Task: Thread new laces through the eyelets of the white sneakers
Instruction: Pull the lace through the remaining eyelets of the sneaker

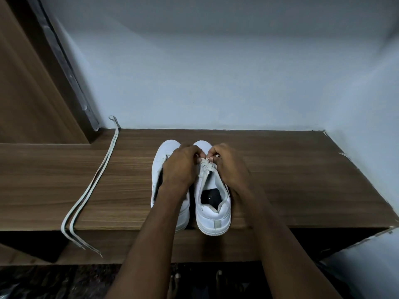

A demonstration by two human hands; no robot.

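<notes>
Head view: two white sneakers [212, 214] stand side by side at the centre of the wooden bench [291, 180]. Left hand [180, 167] and right hand [228, 164] pinch the lace [206, 167] on the right-side sneaker with curled fingers. A spare lace [95, 182] trails off the bench edge at lower left.

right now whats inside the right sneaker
The right sneaker shows a dark lining or insole in its opening; nothing else is visible. Toward the toe, the tongue, lace and both hands cover the interior.
</notes>
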